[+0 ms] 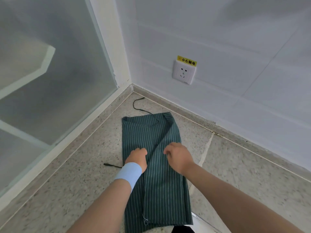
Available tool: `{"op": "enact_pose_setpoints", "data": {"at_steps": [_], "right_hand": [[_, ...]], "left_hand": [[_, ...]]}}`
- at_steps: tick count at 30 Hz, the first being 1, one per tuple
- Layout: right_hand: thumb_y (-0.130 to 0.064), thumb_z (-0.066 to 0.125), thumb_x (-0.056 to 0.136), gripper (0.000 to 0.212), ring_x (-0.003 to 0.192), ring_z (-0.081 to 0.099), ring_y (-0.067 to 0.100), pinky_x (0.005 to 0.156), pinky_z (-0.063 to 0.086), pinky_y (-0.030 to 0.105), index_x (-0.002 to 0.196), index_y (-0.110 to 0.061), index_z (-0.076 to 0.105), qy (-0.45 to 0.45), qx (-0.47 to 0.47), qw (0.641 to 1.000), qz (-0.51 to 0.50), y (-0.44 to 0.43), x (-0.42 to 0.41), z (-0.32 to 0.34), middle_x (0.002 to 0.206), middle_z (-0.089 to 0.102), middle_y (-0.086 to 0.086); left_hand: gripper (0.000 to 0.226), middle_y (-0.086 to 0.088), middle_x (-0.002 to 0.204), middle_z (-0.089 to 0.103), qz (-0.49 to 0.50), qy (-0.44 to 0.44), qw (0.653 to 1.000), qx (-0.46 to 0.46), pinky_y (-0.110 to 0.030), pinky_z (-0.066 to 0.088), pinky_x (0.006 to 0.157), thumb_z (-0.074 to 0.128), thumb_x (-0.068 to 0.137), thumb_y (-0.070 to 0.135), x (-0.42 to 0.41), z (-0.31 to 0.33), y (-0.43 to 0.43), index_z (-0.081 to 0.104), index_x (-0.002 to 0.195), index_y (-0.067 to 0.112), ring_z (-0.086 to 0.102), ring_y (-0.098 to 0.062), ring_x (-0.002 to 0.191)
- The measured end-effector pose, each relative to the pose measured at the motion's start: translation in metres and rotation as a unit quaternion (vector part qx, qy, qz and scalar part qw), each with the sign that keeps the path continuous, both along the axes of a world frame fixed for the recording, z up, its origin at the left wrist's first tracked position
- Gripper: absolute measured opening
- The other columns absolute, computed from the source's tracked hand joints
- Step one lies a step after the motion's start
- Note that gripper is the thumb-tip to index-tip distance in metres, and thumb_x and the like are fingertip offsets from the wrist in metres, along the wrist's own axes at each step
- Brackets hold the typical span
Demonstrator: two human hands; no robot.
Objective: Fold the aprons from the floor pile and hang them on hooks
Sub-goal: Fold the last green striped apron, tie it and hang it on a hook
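Wall point(218, 39): white, tiled, fills the upper right of the frame and meets the floor in a corner at upper centre.
Glass panel point(50, 81): frosted, white-framed, takes up the left side of the frame.
Floor point(70, 182): speckled grey stone, with a pale seam running down the right of centre.
Apron point(161, 190): dark green with thin white stripes, lying flat on the floor in the lower centre. It is folded lengthwise into a narrow strip, with a diagonal fold edge running from its upper right down to between the hands.
Left hand point(137, 158): rests on the apron's left half at mid-length. Fingers are curled down onto the cloth with the tips hidden, so I cannot tell whether they pinch it.
Right hand point(179, 157): on the apron's right half, level with the left hand and just apart from it. Fingers are bent with the thumb pointing left, and a grip on the cloth cannot be told.
Wristband point(129, 174): light blue, on the left wrist.
Socket point(184, 74): white, on the wall right of centre, above the apron.
Label point(187, 60): yellow with black characters, on the socket's top edge.
Upper tie point(137, 106): dark cord curling from the apron's top edge toward the corner.
Side tie point(111, 165): dark cord end on the floor, just left of the left wrist.
Loose thread point(145, 221): pale, hanging at the fold edge near the bottom of the frame.
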State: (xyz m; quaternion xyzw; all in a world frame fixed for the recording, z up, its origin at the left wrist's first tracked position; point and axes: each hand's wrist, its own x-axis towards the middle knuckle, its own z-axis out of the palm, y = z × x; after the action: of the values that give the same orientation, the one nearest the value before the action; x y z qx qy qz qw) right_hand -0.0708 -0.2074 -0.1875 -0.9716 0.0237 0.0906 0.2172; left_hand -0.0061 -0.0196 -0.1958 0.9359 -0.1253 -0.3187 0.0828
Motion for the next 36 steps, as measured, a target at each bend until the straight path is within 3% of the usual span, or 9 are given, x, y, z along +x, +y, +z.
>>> {"op": "enact_pose_setpoints", "data": {"at_steps": [4, 12, 16, 18, 21, 24, 29, 31, 36], "right_hand": [[-0.007, 0.054, 0.091, 0.027, 0.102, 0.058, 0.024, 0.096, 0.047, 0.041, 0.106, -0.021, 0.072, -0.051, -0.011, 0.997, 0.064, -0.001, 0.046, -0.002, 0.11, 0.067, 0.001], [-0.019, 0.052, 0.095, 0.021, 0.096, 0.057, 0.023, 0.099, 0.039, 0.037, 0.111, -0.023, 0.065, 0.02, -0.198, 0.967, 0.162, -0.003, 0.089, -0.016, 0.102, 0.068, 0.0], [-0.035, 0.039, 0.103, 0.036, 0.089, 0.056, 0.021, 0.099, 0.038, 0.038, 0.088, -0.025, 0.07, 0.037, -0.235, 0.959, 0.154, -0.012, 0.092, -0.013, 0.087, 0.069, -0.003], [-0.032, 0.045, 0.097, 0.029, 0.093, 0.056, 0.019, 0.105, 0.034, 0.039, 0.096, -0.031, 0.074, 0.053, -0.222, 0.96, 0.162, -0.016, 0.092, -0.01, 0.091, 0.07, -0.006], [-0.022, 0.058, 0.087, 0.04, 0.104, 0.055, 0.019, 0.107, 0.031, 0.039, 0.123, -0.037, 0.065, 0.105, -0.195, 0.955, 0.199, -0.017, 0.09, -0.005, 0.108, 0.065, -0.007], [-0.013, 0.067, 0.084, 0.061, 0.107, 0.058, 0.022, 0.105, 0.037, 0.04, 0.14, -0.032, 0.053, 0.16, -0.213, 0.934, 0.239, -0.013, 0.085, -0.005, 0.124, 0.053, 0.0], [0.003, 0.063, 0.085, 0.064, 0.092, 0.063, 0.027, 0.075, 0.055, 0.037, 0.141, -0.026, 0.049, 0.186, -0.191, 0.947, 0.181, -0.005, 0.078, -0.01, 0.128, 0.043, 0.005], [0.001, 0.063, 0.085, 0.05, 0.088, 0.062, 0.025, 0.075, 0.056, 0.038, 0.128, -0.024, 0.058, 0.171, -0.203, 0.948, 0.177, -0.004, 0.076, -0.01, 0.123, 0.045, 0.005], [-0.008, 0.064, 0.087, 0.031, 0.085, 0.058, 0.021, 0.071, 0.051, 0.034, 0.112, -0.026, 0.066, 0.173, -0.208, 0.941, 0.203, -0.003, 0.064, -0.015, 0.114, 0.048, 0.003]], "left_hand": [[0.031, -0.001, 0.114, 0.062, -0.088, 0.022, 0.991, 0.094, -0.034, 0.053, 0.082, 0.063, 0.089, 0.022, 0.009, -0.019, -0.007, 0.06, 0.12, 0.019, 0.062, -0.022, 0.1], [0.023, -0.001, 0.102, 0.071, -0.091, 0.108, 0.988, 0.07, -0.036, 0.058, 0.083, 0.055, 0.09, 0.019, 0.022, -0.034, 0.001, 0.074, 0.101, 0.016, 0.067, -0.021, 0.088], [0.019, 0.002, 0.082, 0.058, -0.008, 0.073, 0.997, -0.027, -0.03, 0.046, 0.063, 0.045, 0.092, 0.027, 0.02, -0.018, 0.002, 0.059, 0.09, 0.016, 0.054, -0.016, 0.07], [0.016, 0.002, 0.081, 0.057, 0.09, 0.079, 0.987, -0.11, -0.029, 0.044, 0.06, 0.041, 0.095, 0.026, 0.021, -0.008, 0.004, 0.055, 0.096, 0.019, 0.053, -0.015, 0.068], [0.016, -0.004, 0.08, 0.061, 0.223, 0.216, 0.927, -0.21, -0.029, 0.047, 0.052, 0.04, 0.096, 0.018, 0.03, 0.009, 0.01, 0.056, 0.098, 0.015, 0.058, -0.018, 0.062], [0.03, -0.006, 0.1, 0.072, 0.165, 0.35, 0.902, -0.19, -0.024, 0.047, 0.052, 0.039, 0.092, 0.005, 0.032, 0.022, 0.019, 0.066, 0.098, 0.014, 0.065, -0.019, 0.064], [0.027, 0.004, 0.117, 0.066, 0.024, 0.096, 0.987, -0.123, -0.026, 0.05, 0.087, 0.055, 0.096, 0.017, 0.021, 0.0, 0.019, 0.062, 0.122, 0.022, 0.062, -0.014, 0.1], [0.027, 0.002, 0.107, 0.064, -0.007, 0.079, 0.993, -0.085, -0.031, 0.052, 0.082, 0.061, 0.092, 0.024, 0.012, -0.011, 0.013, 0.056, 0.119, 0.023, 0.062, -0.017, 0.094], [0.016, 0.001, 0.084, 0.058, -0.132, 0.01, 0.99, 0.043, -0.033, 0.05, 0.069, 0.05, 0.089, 0.004, 0.001, -0.024, -0.001, 0.059, 0.087, 0.017, 0.062, -0.021, 0.079]]}}
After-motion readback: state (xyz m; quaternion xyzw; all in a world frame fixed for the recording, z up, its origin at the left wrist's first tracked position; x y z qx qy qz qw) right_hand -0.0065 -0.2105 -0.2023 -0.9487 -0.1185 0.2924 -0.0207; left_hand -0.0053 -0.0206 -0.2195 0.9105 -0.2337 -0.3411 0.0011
